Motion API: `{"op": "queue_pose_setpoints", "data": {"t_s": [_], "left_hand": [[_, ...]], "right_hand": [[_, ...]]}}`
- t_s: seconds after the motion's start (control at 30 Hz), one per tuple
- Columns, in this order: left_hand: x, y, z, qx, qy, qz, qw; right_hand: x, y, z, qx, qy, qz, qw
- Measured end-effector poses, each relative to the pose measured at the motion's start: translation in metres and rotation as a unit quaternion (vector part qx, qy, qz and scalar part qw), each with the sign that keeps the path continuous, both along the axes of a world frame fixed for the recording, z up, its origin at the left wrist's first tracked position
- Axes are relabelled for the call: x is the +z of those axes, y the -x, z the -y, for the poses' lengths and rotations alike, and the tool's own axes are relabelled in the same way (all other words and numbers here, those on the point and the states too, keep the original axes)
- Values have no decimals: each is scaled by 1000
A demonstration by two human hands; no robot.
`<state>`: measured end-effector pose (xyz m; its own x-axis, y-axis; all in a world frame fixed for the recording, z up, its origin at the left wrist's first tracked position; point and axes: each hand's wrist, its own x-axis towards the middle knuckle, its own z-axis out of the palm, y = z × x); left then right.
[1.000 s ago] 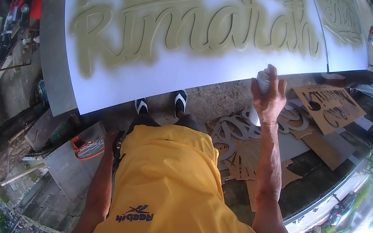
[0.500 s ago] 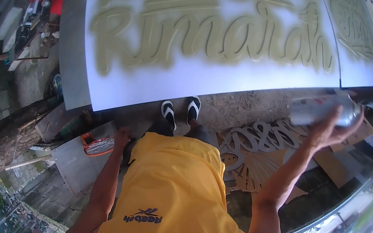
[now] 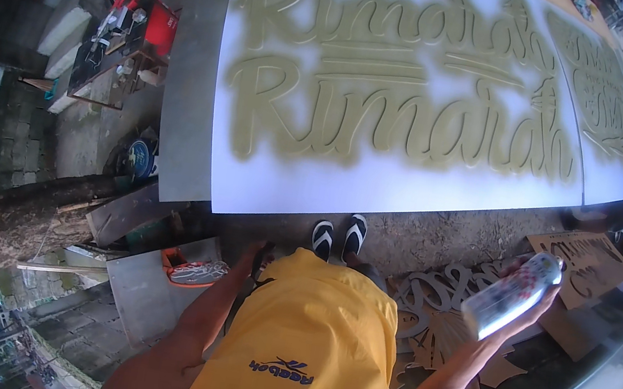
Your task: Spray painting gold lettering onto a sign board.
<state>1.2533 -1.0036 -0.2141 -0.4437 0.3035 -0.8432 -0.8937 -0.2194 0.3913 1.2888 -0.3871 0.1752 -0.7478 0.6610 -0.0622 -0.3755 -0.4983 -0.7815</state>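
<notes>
White sheet point(image 3: 378, 196) with olive lettering point(image 3: 388, 137) spreads ahead of our fingers. Our right hand point(image 3: 545, 297) curls round a tilted spray can point(image 3: 510, 298), its body reaching left of the fingers (mostly hidden behind it). Beyond them, to the right, we note a cardboard sign point(image 3: 587, 264); pale cut-out letters point(image 3: 439, 299) lie to their left. Our left hand point(image 3: 253, 257) hangs by the yellow shirt point(image 3: 314, 320); its finger spread and any hold we cannot tell.

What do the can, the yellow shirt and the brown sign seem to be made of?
Can: probably metal, glossy, with bright silvery highlights. Shirt: likely matte cloth, lying in soft folds. Sign: flat, dull brown; perhaps cardboard or thin wood, I cannot tell which.
</notes>
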Motion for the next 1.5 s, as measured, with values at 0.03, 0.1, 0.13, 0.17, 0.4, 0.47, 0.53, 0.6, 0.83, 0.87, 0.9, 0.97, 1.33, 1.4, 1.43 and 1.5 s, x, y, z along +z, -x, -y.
{"op": "queue_pose_setpoints", "data": {"t_s": [0.03, 0.1, 0.13, 0.17, 0.4, 0.47, 0.53, 0.6, 0.83, 0.87, 0.9, 0.97, 1.33, 1.4, 1.43, 1.5], "left_hand": [[-8, 5, 5, -43, 45, -26, 998], [-4, 5, 12, -92, 88, -44, 991], [18, 16, -2, -96, 73, -100, 988], [34, 31, -13, -94, 61, -163, 980], [29, 38, -8, -194, 361, -353, 841], [38, 36, -1, -255, 395, -357, 807], [28, 38, 2, -231, 395, -338, 823], [24, 21, 10, -209, 389, -314, 840], [38, 5, 6, -151, 208, -89, 962], [43, 8, -2, -135, 210, -42, 968], [36, 4, -3, -120, 210, -40, 969], [22, -8, -6, -46, 251, 8, 967], [72, -50, -88, 176, 332, 13, 926], [68, -79, -93, 133, 382, -52, 913], [65, -86, -96, 52, 432, -57, 899], [57, -111, -90, -26, 484, -65, 872]], "right_hand": [[13, 7, 29, 129, -62, -40, 989], [31, 6, 24, -112, 40, -27, 993], [34, -3, 24, -209, 54, 16, 976], [34, -5, 22, -299, 73, 50, 950], [58, -8, 42, -256, -29, 68, 964], [42, -9, 62, -101, -140, 87, 981], [51, -2, 66, -23, -192, 24, 981], [67, 12, 49, -246, -91, 58, 963], [69, 43, 64, -140, -139, 69, 978], [78, 58, 64, -203, -177, 82, 960], [73, 71, 54, -147, -245, 64, 956], [61, 98, 54, -65, -393, 123, 909], [58, 355, 163, 120, -700, -16, 704], [47, 402, 188, 83, -718, -58, 688], [38, 425, 199, 87, -723, -54, 683], [22, 462, 220, 93, -732, -64, 672]]}}
